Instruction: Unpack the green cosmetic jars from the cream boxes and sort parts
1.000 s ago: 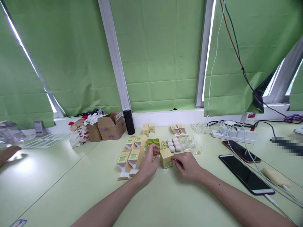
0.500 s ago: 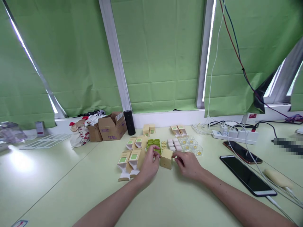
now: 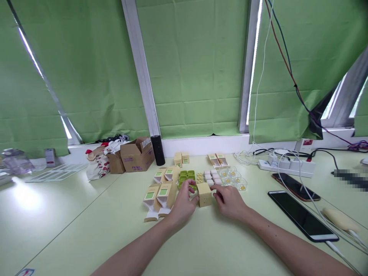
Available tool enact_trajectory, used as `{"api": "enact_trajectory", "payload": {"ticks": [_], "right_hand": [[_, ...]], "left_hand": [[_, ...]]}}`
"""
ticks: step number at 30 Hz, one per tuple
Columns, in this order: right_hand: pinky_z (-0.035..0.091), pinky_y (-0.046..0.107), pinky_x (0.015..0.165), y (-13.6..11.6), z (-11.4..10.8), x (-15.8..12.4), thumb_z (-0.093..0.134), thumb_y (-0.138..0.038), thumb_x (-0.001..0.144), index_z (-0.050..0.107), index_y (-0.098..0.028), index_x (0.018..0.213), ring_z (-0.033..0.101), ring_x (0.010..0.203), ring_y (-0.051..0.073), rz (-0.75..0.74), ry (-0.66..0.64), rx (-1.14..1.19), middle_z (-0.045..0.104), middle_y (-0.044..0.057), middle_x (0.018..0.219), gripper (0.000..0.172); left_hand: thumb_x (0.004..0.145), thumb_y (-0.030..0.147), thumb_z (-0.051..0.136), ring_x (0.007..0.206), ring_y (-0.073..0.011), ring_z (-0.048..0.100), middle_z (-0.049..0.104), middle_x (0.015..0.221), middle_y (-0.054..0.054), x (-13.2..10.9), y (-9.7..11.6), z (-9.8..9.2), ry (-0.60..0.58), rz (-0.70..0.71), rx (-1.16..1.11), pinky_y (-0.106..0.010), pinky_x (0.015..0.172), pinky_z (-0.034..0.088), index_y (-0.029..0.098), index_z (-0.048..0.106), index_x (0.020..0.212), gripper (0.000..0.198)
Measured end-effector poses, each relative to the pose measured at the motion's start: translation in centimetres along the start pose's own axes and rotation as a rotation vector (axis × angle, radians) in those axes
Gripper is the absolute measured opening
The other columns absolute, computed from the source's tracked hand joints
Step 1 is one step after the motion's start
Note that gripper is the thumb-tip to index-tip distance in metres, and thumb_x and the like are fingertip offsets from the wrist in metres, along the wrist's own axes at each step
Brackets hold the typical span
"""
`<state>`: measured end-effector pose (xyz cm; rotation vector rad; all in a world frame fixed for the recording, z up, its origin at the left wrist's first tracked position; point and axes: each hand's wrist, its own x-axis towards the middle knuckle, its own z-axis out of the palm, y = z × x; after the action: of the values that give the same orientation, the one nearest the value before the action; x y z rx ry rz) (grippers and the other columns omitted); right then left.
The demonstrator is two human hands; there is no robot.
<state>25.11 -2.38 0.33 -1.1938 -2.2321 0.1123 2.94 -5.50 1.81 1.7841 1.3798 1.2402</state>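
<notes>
A small tan cardboard box [image 3: 204, 194] stands on the table between my two hands, its plain sides facing me. My left hand [image 3: 185, 201] has its fingers curled and its thumb tip against the box's left side. From the right, my right hand [image 3: 230, 200] meets the box's upper edge with a bent index finger, the other fingers folded under. Just behind are green square cups [image 3: 187, 175], small yellow square pieces [image 3: 199, 177], white round-edged pieces [image 3: 212, 176] and clear plastic cups [image 3: 232, 178] with yellow centres. Beside my left hand lie tan boxes with open flaps [image 3: 159, 195].
More small boxes [image 3: 181, 158] and open cartons [image 3: 218, 160] sit farther back. A brown carton [image 3: 137, 155], a black cylinder [image 3: 158, 150] and a patterned bag [image 3: 98, 165] stand back left. On the right are phones [image 3: 301, 215], a power strip [image 3: 286, 167] and loose cables.
The small box has turned slightly and now stands squarer, a little to the right. My left thumb has come against its side. My right hand has barely moved.
</notes>
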Motion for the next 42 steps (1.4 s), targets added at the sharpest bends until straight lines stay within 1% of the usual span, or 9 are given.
{"api": "enact_trajectory", "payload": {"ticks": [4,8,12,16,23,28,33,37,42], "right_hand": [[0.036,0.028,0.064,0.2,0.3,0.0,0.050,-0.016,0.090,0.069,-0.024,0.112,0.069,0.069,0.020,0.035,0.041,-0.025,0.077,0.002,0.078,0.030],[0.038,0.028,0.063,0.4,0.5,0.1,0.049,-0.019,0.091,0.068,-0.023,0.112,0.069,0.067,0.021,0.046,0.083,-0.003,0.078,0.002,0.079,0.029],[0.039,0.028,0.062,0.4,0.6,0.2,0.049,-0.021,0.092,0.068,-0.022,0.111,0.069,0.064,0.020,0.028,0.141,0.016,0.076,0.002,0.075,0.027],[0.040,0.028,0.062,0.0,0.5,0.2,0.049,-0.021,0.092,0.066,-0.021,0.109,0.068,0.064,0.020,-0.004,0.201,0.037,0.075,0.001,0.073,0.024],[0.045,0.030,0.066,-0.9,0.1,0.0,0.051,-0.023,0.093,0.061,-0.020,0.110,0.067,0.076,0.020,-0.075,0.307,0.086,0.072,0.005,0.086,0.020],[0.047,0.029,0.061,-1.3,-0.2,-0.1,0.054,-0.029,0.093,0.055,-0.022,0.114,0.065,0.086,0.022,-0.076,0.322,0.133,0.068,0.007,0.098,0.022],[0.050,0.031,0.063,-1.5,-0.3,-0.4,0.058,-0.035,0.093,0.050,-0.023,0.119,0.065,0.092,0.024,-0.089,0.312,0.201,0.065,0.009,0.108,0.030],[0.052,0.034,0.066,-1.8,-0.2,-0.7,0.059,-0.036,0.093,0.046,-0.024,0.124,0.065,0.095,0.025,-0.130,0.322,0.228,0.064,0.011,0.113,0.036],[0.056,0.037,0.070,-2.4,-0.3,-0.8,0.060,-0.037,0.093,0.045,-0.024,0.125,0.065,0.097,0.027,-0.188,0.359,0.246,0.063,0.012,0.114,0.038]], "left_hand": [[0.075,0.017,0.069,0.106,-0.0245,0.057,0.061,0.125,-0.010,0.0,-0.2,-0.1,-0.019,0.029,0.053,-0.040,0.095,0.046,0.022,0.055,0.127,0.054],[0.075,0.017,0.070,0.108,-0.0265,0.057,0.060,0.127,-0.012,-0.2,0.2,0.0,-0.050,-0.004,0.078,-0.042,0.097,0.046,0.021,0.054,0.130,0.057],[0.079,0.020,0.070,0.117,-0.0286,0.055,0.058,0.130,-0.014,-0.3,0.1,0.3,-0.077,-0.034,0.063,-0.044,0.103,0.043,0.020,0.052,0.131,0.055],[0.080,0.022,0.072,0.121,-0.0294,0.054,0.059,0.126,-0.013,-0.4,-0.3,0.8,-0.068,-0.031,0.059,-0.045,0.107,0.039,0.019,0.054,0.126,0.050],[0.081,0.027,0.074,0.112,-0.0276,0.058,0.063,0.118,-0.009,-0.7,0.3,1.1,-0.057,0.000,0.056,-0.041,0.099,0.043,0.021,0.054,0.117,0.041],[0.082,0.030,0.076,0.114,-0.0289,0.058,0.062,0.120,-0.009,-1.3,0.8,0.9,-0.001,0.109,0.079,-0.042,0.099,0.045,0.023,0.054,0.120,0.045],[0.083,0.022,0.075,0.116,-0.0294,0.058,0.059,0.123,-0.011,-1.4,0.9,0.8,0.075,0.315,0.235,-0.045,0.099,0.048,0.024,0.051,0.122,0.047],[0.089,0.022,0.070,0.118,-0.0320,0.057,0.059,0.122,-0.013,-1.3,0.9,0.6,0.120,0.487,0.382,-0.051,0.098,0.050,0.024,0.049,0.124,0.040],[0.092,0.018,0.063,0.112,-0.0322,0.059,0.060,0.119,-0.014,-1.3,0.9,0.4,0.165,0.624,0.560,-0.052,0.094,0.051,0.023,0.051,0.120,0.031]]}}
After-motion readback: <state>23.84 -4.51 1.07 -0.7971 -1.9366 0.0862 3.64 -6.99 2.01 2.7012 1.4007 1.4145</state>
